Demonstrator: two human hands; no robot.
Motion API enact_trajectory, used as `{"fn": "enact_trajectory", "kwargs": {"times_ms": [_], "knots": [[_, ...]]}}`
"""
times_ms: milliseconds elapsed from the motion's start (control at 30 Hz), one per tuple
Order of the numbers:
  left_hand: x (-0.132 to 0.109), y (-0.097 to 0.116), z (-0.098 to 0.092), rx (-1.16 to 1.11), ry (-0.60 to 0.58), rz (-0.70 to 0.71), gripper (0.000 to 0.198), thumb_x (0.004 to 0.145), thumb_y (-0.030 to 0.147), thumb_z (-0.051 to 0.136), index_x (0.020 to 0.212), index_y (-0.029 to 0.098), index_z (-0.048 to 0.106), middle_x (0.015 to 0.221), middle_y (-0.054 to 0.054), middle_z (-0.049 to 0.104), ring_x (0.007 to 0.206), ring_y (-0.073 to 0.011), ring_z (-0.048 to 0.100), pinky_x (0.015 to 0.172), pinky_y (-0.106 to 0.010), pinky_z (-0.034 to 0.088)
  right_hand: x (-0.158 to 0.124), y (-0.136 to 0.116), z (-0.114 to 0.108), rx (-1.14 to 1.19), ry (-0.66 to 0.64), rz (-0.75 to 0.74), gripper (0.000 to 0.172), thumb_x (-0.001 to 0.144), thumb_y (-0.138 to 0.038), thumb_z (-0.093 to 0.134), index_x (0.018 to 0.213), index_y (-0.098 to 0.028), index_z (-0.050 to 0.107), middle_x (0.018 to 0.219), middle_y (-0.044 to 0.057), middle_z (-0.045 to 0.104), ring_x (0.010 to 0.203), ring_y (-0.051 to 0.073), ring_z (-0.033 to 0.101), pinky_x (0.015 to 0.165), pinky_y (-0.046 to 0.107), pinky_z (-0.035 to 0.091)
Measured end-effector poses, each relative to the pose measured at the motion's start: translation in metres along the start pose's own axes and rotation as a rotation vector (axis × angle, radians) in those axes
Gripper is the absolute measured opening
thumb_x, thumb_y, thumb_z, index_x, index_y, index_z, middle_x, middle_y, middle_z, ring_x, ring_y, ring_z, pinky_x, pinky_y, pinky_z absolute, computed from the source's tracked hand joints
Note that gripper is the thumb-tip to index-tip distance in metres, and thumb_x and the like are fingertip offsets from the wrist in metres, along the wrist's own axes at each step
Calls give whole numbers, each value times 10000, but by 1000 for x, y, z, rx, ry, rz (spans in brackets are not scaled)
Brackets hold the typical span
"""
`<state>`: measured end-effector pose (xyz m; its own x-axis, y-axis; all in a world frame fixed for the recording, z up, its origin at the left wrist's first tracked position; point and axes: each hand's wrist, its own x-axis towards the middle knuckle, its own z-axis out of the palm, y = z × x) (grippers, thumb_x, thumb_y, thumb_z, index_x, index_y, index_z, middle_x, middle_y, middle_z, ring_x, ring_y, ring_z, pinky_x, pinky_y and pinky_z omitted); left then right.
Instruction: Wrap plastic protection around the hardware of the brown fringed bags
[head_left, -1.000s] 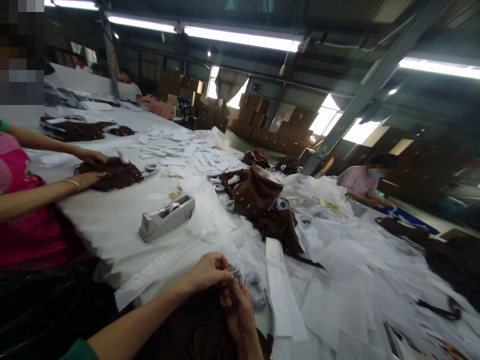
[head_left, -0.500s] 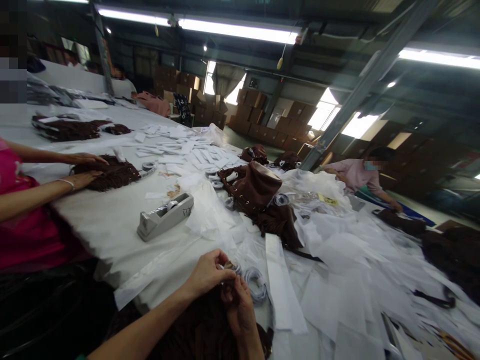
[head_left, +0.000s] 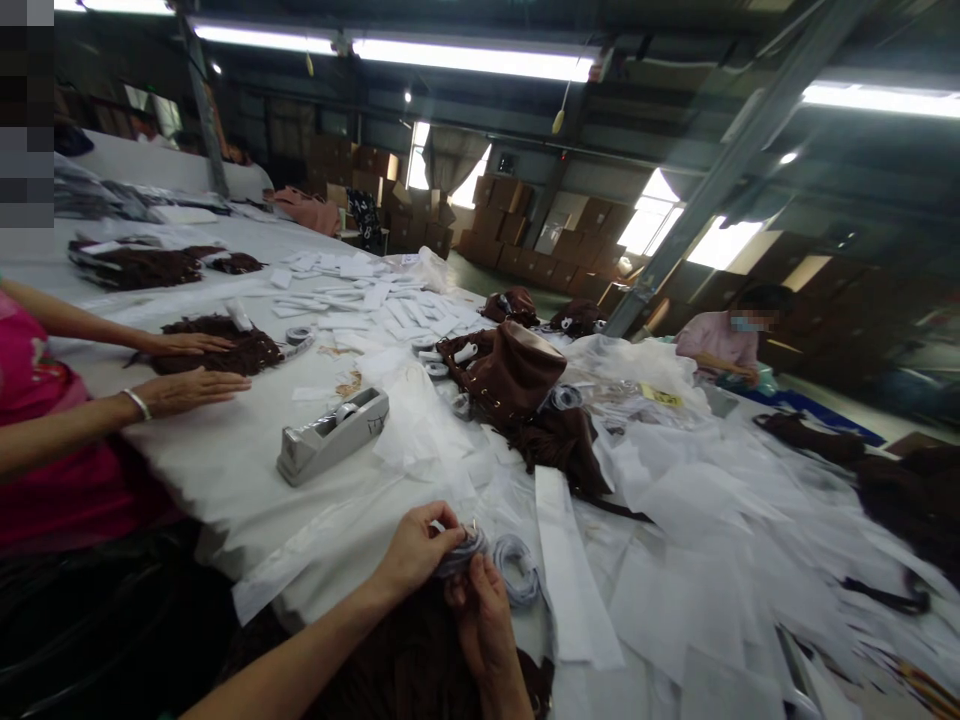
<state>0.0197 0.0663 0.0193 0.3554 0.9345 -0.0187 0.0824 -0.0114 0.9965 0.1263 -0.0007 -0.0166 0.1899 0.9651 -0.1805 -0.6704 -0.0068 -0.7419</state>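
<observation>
My left hand [head_left: 418, 548] pinches a small grey coil [head_left: 466, 552], which looks like a rolled-up strap, with a gold-coloured metal bit at its top. At the coil's lower right edge, my right hand [head_left: 484, 610] has its thumb and fingertips closed on it. Just right of the hands lies another grey coil [head_left: 517, 572] on the table. Beneath my forearms is a dark brown fringed item [head_left: 405, 665], partly hidden by them. A long white paper strip [head_left: 566, 570] lies to the right.
A grey tape dispenser [head_left: 334, 437] stands ahead on the left. Brown leather bags [head_left: 517, 375] lie ahead, with thin white sheets [head_left: 690, 520] spread to the right. On the left, a co-worker's hands [head_left: 191, 365] are at a brown fringed piece [head_left: 225, 340]. Another person [head_left: 724, 340] works at far right.
My left fingers have shifted slightly, showing more of the coil and its metal bit. The co-worker's nearer hand at left has come off the brown piece toward the table's front.
</observation>
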Motion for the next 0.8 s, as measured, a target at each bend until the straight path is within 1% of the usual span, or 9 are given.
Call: {"fn": "enact_trajectory", "kwargs": {"times_ms": [67,133,200,267,333,433,533,667,800], "knots": [[-9,-6,5,141,67,185,161,815,315,538,719,201,598,748,-50,609,710,-171,577,665,-264,456,0,1,-1,-25,8,-11,296,736,-440,721,803,-172,619,524,-66,424,451,42,309,438,163,282],[-16,-13,9,202,48,346,188,854,301,484,761,219,625,884,-79,628,839,-186,587,770,-271,454,0,2,-2,-43,13,-30,317,736,-456,716,760,-160,604,520,-66,422,447,36,305,432,158,266],[-18,-17,12,155,36,395,201,869,317,474,779,217,623,932,-86,631,878,-189,587,807,-272,447,0,2,-2,-54,14,-42,334,731,-470,716,762,-158,601,519,-67,424,443,33,303,430,157,259],[-15,-15,14,0,95,319,192,860,355,502,765,207,580,855,-62,629,804,-172,587,761,-262,457,0,1,-2,-55,16,-32,334,728,-469,718,794,-162,603,518,-68,429,436,36,304,429,161,266],[-7,-9,13,-222,155,160,218,849,417,512,787,208,509,714,-10,588,627,-134,545,616,-233,447,2,0,-2,-31,28,-16,318,728,-453,722,784,-169,591,515,-70,430,427,37,296,427,165,271],[2,-3,8,-400,153,2,306,826,510,506,840,213,435,634,41,521,498,-97,459,497,-203,377,5,-1,-3,14,49,-5,312,721,-430,734,722,-173,557,520,-70,435,421,32,276,421,163,265],[1,-2,2,-176,98,30,346,774,522,574,828,194,477,682,18,538,602,-123,509,576,-222,410,6,0,-4,8,51,0,294,726,-419,731,753,-173,573,529,-66,446,427,36,291,424,164,274],[-11,-2,1,224,-35,139,204,734,356,647,848,198,585,820,-24,621,766,-179,560,715,-262,427,5,1,-6,8,71,-16,288,703,-402,751,793,-174,601,546,-65,457,447,41,333,437,163,288],[-18,4,5,266,-87,188,247,767,272,603,1010,237,626,973,-27,672,888,-202,593,824,-270,413,3,0,-4,-7,78,-46,322,704,-429,742,872,-178,629,550,-65,459,448,43,325,423,163,269]]}}
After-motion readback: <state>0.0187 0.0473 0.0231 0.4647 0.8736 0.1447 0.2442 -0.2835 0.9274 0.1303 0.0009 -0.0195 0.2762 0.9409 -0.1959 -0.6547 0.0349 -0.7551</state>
